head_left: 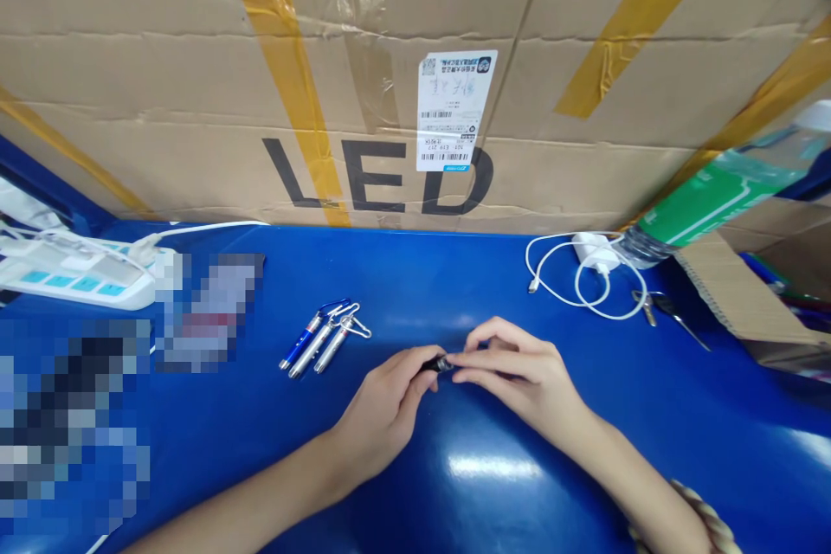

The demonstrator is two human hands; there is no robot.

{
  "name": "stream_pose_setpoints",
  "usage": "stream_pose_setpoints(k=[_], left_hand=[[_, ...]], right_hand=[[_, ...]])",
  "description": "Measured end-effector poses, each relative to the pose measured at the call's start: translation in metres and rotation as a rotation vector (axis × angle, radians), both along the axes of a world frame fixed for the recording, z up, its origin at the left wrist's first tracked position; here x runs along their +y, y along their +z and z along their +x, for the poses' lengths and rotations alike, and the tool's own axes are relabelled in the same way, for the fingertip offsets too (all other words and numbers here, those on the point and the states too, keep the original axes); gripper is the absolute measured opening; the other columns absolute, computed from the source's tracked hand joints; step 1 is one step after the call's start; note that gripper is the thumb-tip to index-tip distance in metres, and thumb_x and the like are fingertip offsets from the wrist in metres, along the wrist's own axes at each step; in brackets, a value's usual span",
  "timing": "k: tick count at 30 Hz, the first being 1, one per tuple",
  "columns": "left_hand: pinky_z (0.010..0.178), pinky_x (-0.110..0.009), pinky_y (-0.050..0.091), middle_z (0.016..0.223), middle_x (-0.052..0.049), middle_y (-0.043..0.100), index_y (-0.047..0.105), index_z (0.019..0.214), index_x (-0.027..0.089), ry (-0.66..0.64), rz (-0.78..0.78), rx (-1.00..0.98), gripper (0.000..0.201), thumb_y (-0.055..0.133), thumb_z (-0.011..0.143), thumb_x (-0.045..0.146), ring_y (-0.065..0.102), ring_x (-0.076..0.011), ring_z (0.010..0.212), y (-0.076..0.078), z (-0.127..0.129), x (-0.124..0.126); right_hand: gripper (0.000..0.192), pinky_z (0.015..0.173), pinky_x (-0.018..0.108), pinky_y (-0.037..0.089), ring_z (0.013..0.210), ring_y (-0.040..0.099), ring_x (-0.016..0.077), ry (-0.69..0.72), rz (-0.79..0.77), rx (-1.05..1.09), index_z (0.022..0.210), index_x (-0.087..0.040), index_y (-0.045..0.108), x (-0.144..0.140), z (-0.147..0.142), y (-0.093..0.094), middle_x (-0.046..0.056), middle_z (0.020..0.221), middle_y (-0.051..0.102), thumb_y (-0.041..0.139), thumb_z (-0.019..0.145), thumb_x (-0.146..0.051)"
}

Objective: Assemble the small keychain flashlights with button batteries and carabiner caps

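Observation:
My left hand (393,398) is closed around a small black penlight (439,363), whose body is mostly hidden by the fingers. Its shiny end points to the right. At that end, the thumb and fingertips of my right hand (525,368) pinch it; any small part between them is too hidden to make out. To the left of my hands, three slim penlights with clips lie side by side on the blue table: a blue one (300,348), a silver one (310,350) and another silver one (333,350).
A large cardboard box (195,86) marked LED stands along the back. On the left are a white power strip (123,286) and blurred-out items. At right lie a white charger with cable (592,253), keys (646,308), a green-labelled bottle (714,195) and an open carton (746,294).

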State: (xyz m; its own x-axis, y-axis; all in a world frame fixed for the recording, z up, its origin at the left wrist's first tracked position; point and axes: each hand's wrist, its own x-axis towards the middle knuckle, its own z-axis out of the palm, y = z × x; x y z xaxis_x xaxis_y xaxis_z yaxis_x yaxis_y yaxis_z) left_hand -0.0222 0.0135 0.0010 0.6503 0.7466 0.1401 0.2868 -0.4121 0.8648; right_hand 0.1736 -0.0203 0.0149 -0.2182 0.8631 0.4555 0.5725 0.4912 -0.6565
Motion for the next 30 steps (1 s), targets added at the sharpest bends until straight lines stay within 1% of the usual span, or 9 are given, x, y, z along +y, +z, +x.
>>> stream_pose_setpoints(k=[2, 5, 12, 16, 18, 21, 25, 28, 30], left_hand=[[0.073, -0.025, 0.045, 0.08, -0.003, 0.061, 0.055, 0.106, 0.015, -0.024, 0.001, 0.004, 0.024, 0.035, 0.092, 0.016, 0.058, -0.0146, 0.074, 0.0012, 0.0, 0.0001], [0.07, -0.024, 0.044, 0.079, -0.002, 0.06, 0.055, 0.103, 0.016, -0.055, 0.015, 0.015, 0.023, 0.035, 0.092, 0.015, 0.057, -0.0142, 0.072, 0.002, 0.0001, 0.0004], [0.068, -0.023, 0.044, 0.077, -0.002, 0.059, 0.055, 0.099, 0.017, -0.093, 0.026, 0.075, 0.022, 0.034, 0.091, 0.014, 0.056, -0.0142, 0.069, 0.003, -0.001, -0.0016], [0.069, -0.023, 0.044, 0.077, -0.001, 0.06, 0.053, 0.099, 0.018, -0.125, -0.013, 0.097, 0.023, 0.032, 0.091, 0.014, 0.057, -0.0139, 0.07, 0.0061, -0.0009, -0.0014], [0.071, -0.024, 0.045, 0.077, -0.001, 0.061, 0.052, 0.093, 0.018, -0.129, -0.055, 0.112, 0.02, 0.033, 0.091, 0.014, 0.058, -0.0143, 0.072, 0.008, -0.0005, -0.0016], [0.076, -0.026, 0.046, 0.08, -0.003, 0.062, 0.05, 0.084, 0.018, -0.124, -0.085, 0.129, 0.016, 0.036, 0.09, 0.016, 0.06, -0.0156, 0.075, 0.0097, -0.0005, -0.0031], [0.08, -0.027, 0.047, 0.085, -0.004, 0.063, 0.049, 0.083, 0.019, -0.128, -0.068, 0.116, 0.012, 0.039, 0.089, 0.016, 0.062, -0.0163, 0.081, 0.008, -0.0007, -0.0049], [0.079, -0.026, 0.047, 0.086, -0.003, 0.063, 0.051, 0.083, 0.02, -0.144, 0.001, 0.07, 0.012, 0.042, 0.089, 0.015, 0.062, -0.0164, 0.085, 0.0045, -0.0007, -0.0047], [0.075, -0.026, 0.048, 0.084, -0.003, 0.063, 0.053, 0.085, 0.019, -0.149, 0.079, 0.041, 0.014, 0.042, 0.09, 0.014, 0.062, -0.0163, 0.082, 0.002, -0.0006, -0.0036]], right_hand=[[0.019, 0.049, 0.022, 0.043, 0.052, 0.05, 0.0074, 0.024, 0.03, -0.025, 0.09, -0.02, 0.074, -0.0005, 0.0013, -0.0001, 0.005, 0.087, 0.061, 0.056, 0.088, -0.026], [0.018, 0.048, 0.022, 0.043, 0.051, 0.05, 0.0069, 0.036, 0.05, -0.029, 0.087, -0.021, 0.074, -0.0004, 0.0033, 0.0007, 0.004, 0.086, 0.061, 0.057, 0.088, -0.026], [0.015, 0.053, 0.022, 0.046, 0.056, 0.055, 0.0081, 0.101, -0.011, 0.038, 0.084, -0.021, 0.074, 0.0013, 0.0064, -0.001, 0.003, 0.084, 0.06, 0.059, 0.086, -0.024], [0.014, 0.055, 0.022, 0.046, 0.062, 0.058, 0.0104, 0.104, -0.014, 0.056, 0.082, -0.022, 0.073, 0.0005, 0.0066, -0.002, 0.002, 0.077, 0.06, 0.06, 0.086, -0.023], [0.012, 0.056, 0.023, 0.045, 0.063, 0.057, 0.0107, 0.104, -0.027, 0.05, 0.08, -0.022, 0.073, 0.0001, 0.0068, -0.002, 0.001, 0.073, 0.059, 0.061, 0.085, -0.024], [0.014, 0.052, 0.022, 0.041, 0.059, 0.054, 0.0099, 0.106, -0.085, 0.059, 0.076, -0.021, 0.072, 0.0001, 0.0062, -0.001, 0.0, 0.068, 0.057, 0.062, 0.084, -0.028], [0.022, 0.048, 0.021, 0.037, 0.055, 0.049, 0.0094, 0.073, -0.208, 0.122, 0.067, -0.02, 0.072, 0.0016, 0.0027, 0.0034, -0.001, 0.06, 0.053, 0.066, 0.079, -0.037], [0.024, 0.046, 0.021, 0.034, 0.053, 0.046, 0.0089, 0.032, -0.343, 0.152, 0.061, -0.019, 0.072, 0.0028, -0.0006, 0.0065, -0.002, 0.056, 0.051, 0.071, 0.073, -0.039], [0.023, 0.046, 0.021, 0.033, 0.052, 0.045, 0.0086, 0.022, -0.435, 0.196, 0.06, -0.018, 0.072, 0.0033, -0.0025, 0.0068, -0.002, 0.057, 0.051, 0.074, 0.069, -0.039]])
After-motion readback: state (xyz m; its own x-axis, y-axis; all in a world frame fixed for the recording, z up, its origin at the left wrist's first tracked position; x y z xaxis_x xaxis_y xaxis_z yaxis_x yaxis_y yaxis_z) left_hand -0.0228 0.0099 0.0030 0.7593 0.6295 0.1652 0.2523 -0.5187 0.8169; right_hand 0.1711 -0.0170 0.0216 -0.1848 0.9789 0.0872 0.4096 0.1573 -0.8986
